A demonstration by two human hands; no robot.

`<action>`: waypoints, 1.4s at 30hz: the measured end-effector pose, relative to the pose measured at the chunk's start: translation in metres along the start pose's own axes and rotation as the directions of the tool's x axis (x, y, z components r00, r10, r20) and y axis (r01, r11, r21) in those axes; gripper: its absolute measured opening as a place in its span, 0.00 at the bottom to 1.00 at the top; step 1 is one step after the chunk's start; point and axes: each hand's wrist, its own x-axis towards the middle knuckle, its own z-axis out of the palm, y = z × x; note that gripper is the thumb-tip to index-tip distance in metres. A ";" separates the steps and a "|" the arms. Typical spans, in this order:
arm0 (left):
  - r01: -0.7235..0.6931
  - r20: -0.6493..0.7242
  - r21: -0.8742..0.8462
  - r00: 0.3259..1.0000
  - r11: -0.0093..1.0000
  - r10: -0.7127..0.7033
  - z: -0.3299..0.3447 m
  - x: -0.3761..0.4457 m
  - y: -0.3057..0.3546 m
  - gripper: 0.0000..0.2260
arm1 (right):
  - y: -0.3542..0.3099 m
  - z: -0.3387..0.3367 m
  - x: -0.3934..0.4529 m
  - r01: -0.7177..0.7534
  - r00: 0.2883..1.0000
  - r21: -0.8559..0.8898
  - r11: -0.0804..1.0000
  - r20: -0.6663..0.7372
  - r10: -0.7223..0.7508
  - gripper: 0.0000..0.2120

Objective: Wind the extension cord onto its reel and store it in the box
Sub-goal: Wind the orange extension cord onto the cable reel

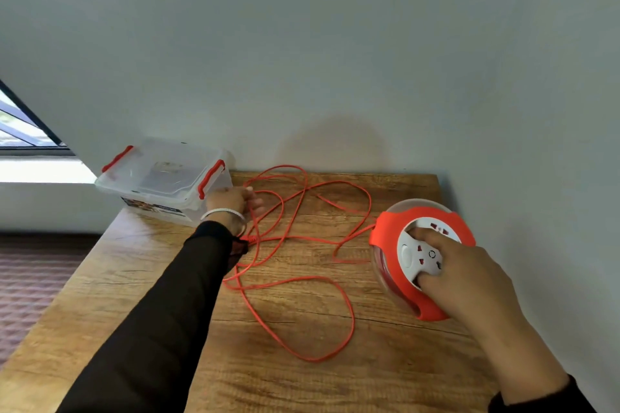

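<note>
We are just starting. Most of the orange cord (295,238) lies loose on the bench (302,362). Our right hand (469,278) grips the reel (419,258); our left hand (231,203) pinches cord beside the shut box (164,178).

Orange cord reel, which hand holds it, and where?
The right hand grips the round orange cord reel by its white socket hub; the left hand gathers loose orange cord.

Brown wood-grain table (302,362) against plain pale grey wall (335,43). Dark-framed window (20,124) at left; reddish patterned floor (30,278) below.
</note>
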 end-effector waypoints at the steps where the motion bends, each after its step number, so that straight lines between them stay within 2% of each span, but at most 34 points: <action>1: -0.033 -0.042 0.054 0.998 0.998 0.035 -0.003 0.006 -0.002 0.03 | 0.000 0.001 0.000 0.000 1.000 0.004 1.000 0.004 0.000 0.29; 2: -0.084 -0.080 0.185 0.992 0.979 0.100 -0.006 0.010 -0.005 0.05 | 0.000 0.002 0.000 0.000 1.000 0.008 1.000 0.008 0.000 0.29; 3: -0.140 -0.099 0.389 0.976 0.911 0.193 -0.009 0.014 -0.008 0.07 | 0.000 0.003 0.000 0.002 1.000 0.010 1.000 0.009 -0.002 0.29; 5: -0.194 -0.058 0.765 0.929 0.614 0.365 -0.008 0.011 -0.012 0.10 | 0.000 0.005 0.000 0.012 1.000 0.010 1.000 -0.001 -0.012 0.29; 6: -0.212 -0.018 0.848 0.904 0.485 0.426 -0.003 0.003 -0.012 0.13 | 0.000 0.006 0.000 0.016 1.000 0.014 1.000 -0.012 -0.016 0.29; 7: -0.256 0.022 0.866 0.878 0.429 0.479 0.003 -0.008 -0.012 0.16 | 0.000 0.007 0.000 0.019 1.000 0.023 1.000 -0.025 -0.019 0.29; 8: -0.336 0.061 0.838 0.841 0.430 0.538 0.011 -0.022 -0.011 0.15 | -0.001 0.008 0.001 0.023 0.999 0.031 0.999 -0.035 -0.022 0.29; 9: -0.446 0.115 0.772 0.798 0.452 0.592 0.018 -0.038 -0.013 0.09 | -0.001 0.009 0.001 0.030 0.999 0.034 0.999 -0.044 -0.028 0.29; 10: -0.544 0.189 0.677 0.780 0.496 0.597 0.027 -0.053 -0.019 0.04 | 0.000 0.010 0.001 0.038 0.998 0.035 0.999 -0.052 -0.036 0.29; 11: -0.587 0.288 0.593 0.794 0.551 0.535 0.035 -0.071 -0.025 0.05 | 0.000 0.010 0.001 0.046 0.997 0.034 0.998 -0.061 -0.043 0.29; 12: -0.579 0.412 0.518 0.814 0.630 0.410 0.043 -0.087 -0.034 0.06 | 0.000 0.011 0.001 0.050 0.996 0.033 0.998 -0.070 -0.048 0.29; 13: -0.515 0.536 0.476 0.813 0.713 0.229 0.051 -0.104 -0.042 0.06 | 0.000 0.011 0.001 0.056 0.995 0.032 0.998 -0.079 -0.053 0.29; 14: -0.429 0.628 0.459 0.776 0.778 0.057 0.057 -0.120 -0.050 0.06 | 0.000 0.012 0.002 0.067 0.994 0.025 0.997 -0.090 -0.064 0.29; 15: -0.364 0.685 0.440 0.727 0.821 -0.045 0.063 -0.132 -0.059 0.08 | -0.001 0.013 0.002 0.081 0.992 0.012 0.997 -0.103 -0.080 0.28; 16: -0.323 0.709 0.395 0.703 0.860 -0.062 0.069 -0.141 -0.068 0.10 | -0.001 0.013 0.002 0.096 0.989 -0.001 0.995 -0.117 -0.095 0.28; 19: -0.255 0.658 0.218 0.751 0.942 0.052 0.080 -0.155 -0.084 0.16 | -0.002 0.013 0.003 0.141 0.976 -0.013 0.990 -0.163 -0.141 0.28; 21: -0.194 0.636 0.142 0.769 0.971 0.061 0.081 -0.158 -0.085 0.19 | -0.002 0.014 0.004 0.172 0.967 -0.028 0.985 -0.186 -0.175 0.29; 30: -0.251 0.570 0.111 0.809 0.962 0.146 0.068 -0.153 -0.082 0.18 | -0.011 0.031 -0.005 0.238 0.905 -0.009 0.971 -0.362 -0.225 0.29; 32: -0.262 0.532 0.076 0.827 0.962 0.183 0.070 -0.158 -0.089 0.17 | -0.011 0.036 -0.003 0.221 0.912 0.060 0.973 -0.367 -0.185 0.29; 34: -0.244 0.509 0.022 0.837 0.970 0.199 0.073 -0.162 -0.100 0.16 | -0.009 0.042 -0.001 0.160 0.947 0.231 0.960 -0.310 -0.083 0.30; 36: -0.227 0.511 -0.031 0.834 0.973 0.211 0.074 -0.164 -0.111 0.14 | -0.008 0.048 0.002 0.085 0.968 0.468 0.880 -0.247 0.037 0.30; 37: -0.225 0.517 -0.051 0.828 0.973 0.218 0.075 -0.166 -0.115 0.14 | -0.010 0.049 0.003 0.043 0.977 0.610 0.791 -0.193 0.096 0.30; 39: -0.239 0.510 -0.079 0.824 0.968 0.245 0.075 -0.168 -0.121 0.16 | -0.014 0.050 0.003 -0.037 0.986 0.861 0.508 -0.051 0.157 0.26; 40: -0.249 0.498 -0.090 0.827 0.964 0.260 0.075 -0.168 -0.124 0.16 | -0.016 0.050 0.003 -0.078 0.985 0.927 0.368 0.015 0.172 0.22; 42: -0.265 0.482 -0.104 0.830 0.959 0.282 0.075 -0.168 -0.128 0.17 | -0.020 0.047 0.002 -0.189 0.969 0.966 0.179 0.154 0.193 0.13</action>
